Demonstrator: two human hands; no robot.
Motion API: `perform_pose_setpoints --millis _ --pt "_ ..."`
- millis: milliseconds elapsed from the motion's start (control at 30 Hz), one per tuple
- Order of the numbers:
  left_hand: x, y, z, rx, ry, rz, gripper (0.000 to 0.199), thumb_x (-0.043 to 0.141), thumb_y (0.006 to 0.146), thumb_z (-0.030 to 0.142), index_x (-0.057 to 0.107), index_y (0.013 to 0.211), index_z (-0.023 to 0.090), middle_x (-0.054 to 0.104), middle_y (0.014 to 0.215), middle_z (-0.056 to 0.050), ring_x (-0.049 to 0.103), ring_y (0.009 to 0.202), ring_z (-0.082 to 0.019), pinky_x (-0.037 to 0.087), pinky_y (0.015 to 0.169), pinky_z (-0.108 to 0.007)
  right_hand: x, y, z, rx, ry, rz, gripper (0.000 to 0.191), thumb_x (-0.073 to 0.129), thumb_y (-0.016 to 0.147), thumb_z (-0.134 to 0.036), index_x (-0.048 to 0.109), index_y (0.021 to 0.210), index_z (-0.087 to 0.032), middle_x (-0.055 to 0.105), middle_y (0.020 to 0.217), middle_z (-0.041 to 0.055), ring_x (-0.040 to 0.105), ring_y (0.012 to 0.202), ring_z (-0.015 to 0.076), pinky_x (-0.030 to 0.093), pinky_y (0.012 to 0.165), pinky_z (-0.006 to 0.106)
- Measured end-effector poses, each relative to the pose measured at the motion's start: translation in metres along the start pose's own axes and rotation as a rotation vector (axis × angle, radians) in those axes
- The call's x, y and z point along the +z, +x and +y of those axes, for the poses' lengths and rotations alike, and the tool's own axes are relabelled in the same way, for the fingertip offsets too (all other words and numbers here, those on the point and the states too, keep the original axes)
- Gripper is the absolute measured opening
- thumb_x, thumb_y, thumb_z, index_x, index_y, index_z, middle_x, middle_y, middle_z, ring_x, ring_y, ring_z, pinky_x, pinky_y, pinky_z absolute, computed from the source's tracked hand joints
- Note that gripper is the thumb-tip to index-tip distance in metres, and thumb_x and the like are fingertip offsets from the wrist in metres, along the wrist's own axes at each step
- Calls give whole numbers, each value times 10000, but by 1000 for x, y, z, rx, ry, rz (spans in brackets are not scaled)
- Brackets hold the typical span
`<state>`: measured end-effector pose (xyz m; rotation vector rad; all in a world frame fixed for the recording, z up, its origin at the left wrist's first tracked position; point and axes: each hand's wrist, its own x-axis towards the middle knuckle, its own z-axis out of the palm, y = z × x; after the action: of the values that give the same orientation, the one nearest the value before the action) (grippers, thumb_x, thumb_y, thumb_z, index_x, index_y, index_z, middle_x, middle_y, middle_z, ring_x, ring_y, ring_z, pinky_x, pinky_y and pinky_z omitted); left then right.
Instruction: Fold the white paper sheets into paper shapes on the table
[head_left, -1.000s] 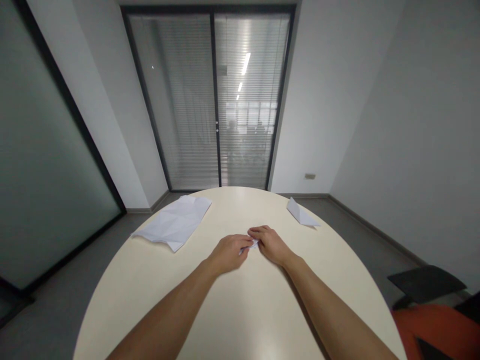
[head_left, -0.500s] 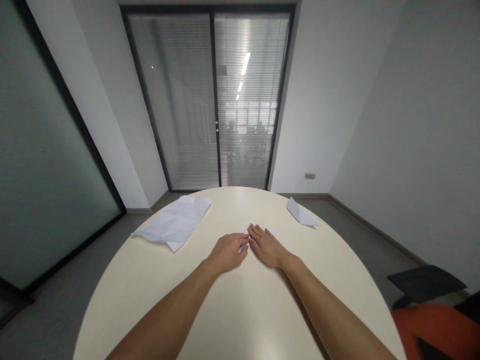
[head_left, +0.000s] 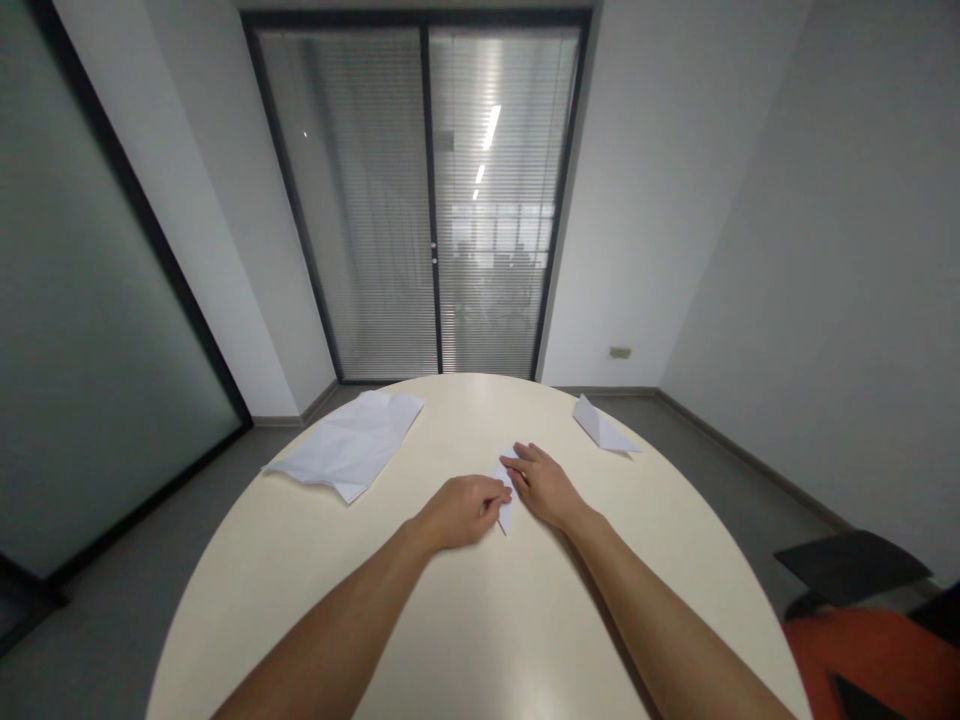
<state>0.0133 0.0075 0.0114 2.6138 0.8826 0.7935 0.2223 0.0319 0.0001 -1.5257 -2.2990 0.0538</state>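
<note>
A small piece of folded white paper (head_left: 506, 517) lies on the table between my hands, its narrow tip pointing toward me. My left hand (head_left: 463, 508) is closed, with thumb and fingertips pinching the paper's left side. My right hand (head_left: 541, 485) rests palm down with its fingers stretched out, fingertips on the paper's far end. The fingers hide much of the paper, so its full shape cannot be made out.
A large creased sheet of white paper (head_left: 352, 440) lies at the left of the round cream table (head_left: 450, 620). Toward the far right edge sits a folded white paper piece (head_left: 602, 430). A chair with an orange seat (head_left: 874, 660) stands at the lower right.
More of the folded paper shows, and its tip now points toward me. My left hand has shifted slightly right; my right hand has moved a little right too.
</note>
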Motion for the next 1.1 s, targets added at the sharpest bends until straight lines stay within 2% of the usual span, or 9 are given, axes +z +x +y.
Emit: perform_pose_setpoints --millis 233,367,467,567,667,833,933,1100 --pt "7 1 -10 -60 108 50 341 479 925 142 697 1176 216 670 1304 -42 598 1216 -185 447 1097 -357 1 1 4 -82 84 25 375 416 1017 -266 647 1311 -245 624 1342 105 557 1260 217 408 1081 390" --pt "7 2 -10 -81 219 4 380 455 940 167 648 1265 203 624 1373 -63 554 1275 -231 422 1110 -423 -3 -1 -1 -67 98 53 385 425 1007 -272 631 1315 -166 618 1344 136 556 1263 227 404 1089 374" --pt "7 1 -9 -190 306 -14 404 452 962 255 598 1334 198 563 1443 -83 493 1334 -303 370 1127 -525 -6 -1 -5 -19 100 86 399 459 993 -310 628 1303 -125 621 1330 161 559 1254 237 402 1092 361" --pt "10 0 -10 -327 345 -19 457 438 974 336 540 1399 204 494 1505 -97 422 1390 -344 303 1152 -574 -8 -1 -10 40 89 99 382 501 972 -393 685 1191 -140 644 1284 154 578 1209 257 427 1056 368" --pt "13 -2 -11 -411 355 -26 514 397 987 402 482 1450 196 413 1559 -113 346 1441 -361 256 1172 -581 -11 -1 -14 41 65 83 405 566 926 -476 714 1120 -153 655 1257 149 588 1180 274 431 1040 385" --pt "15 -2 -11 -446 365 -73 602 349 991 400 350 1520 114 285 1609 -168 249 1490 -353 213 1193 -563 -13 -3 -17 -29 76 76 436 645 869 -495 703 1157 -172 673 1227 123 598 1148 268 436 1014 369" --pt "15 -2 -11 -455 356 -71 621 356 983 388 313 1532 102 273 1611 -174 233 1497 -340 208 1196 -552 -16 -3 -20 -38 91 66 374 657 863 -459 709 1113 -187 701 1146 99 618 1086 247 449 957 336" --pt "14 -2 -12 -444 351 -55 610 376 971 370 323 1530 131 315 1601 -152 240 1497 -329 212 1197 -546 -20 0 -21 30 117 52 235 572 919 -390 720 980 -218 728 918 52 645 887 204 446 761 275"
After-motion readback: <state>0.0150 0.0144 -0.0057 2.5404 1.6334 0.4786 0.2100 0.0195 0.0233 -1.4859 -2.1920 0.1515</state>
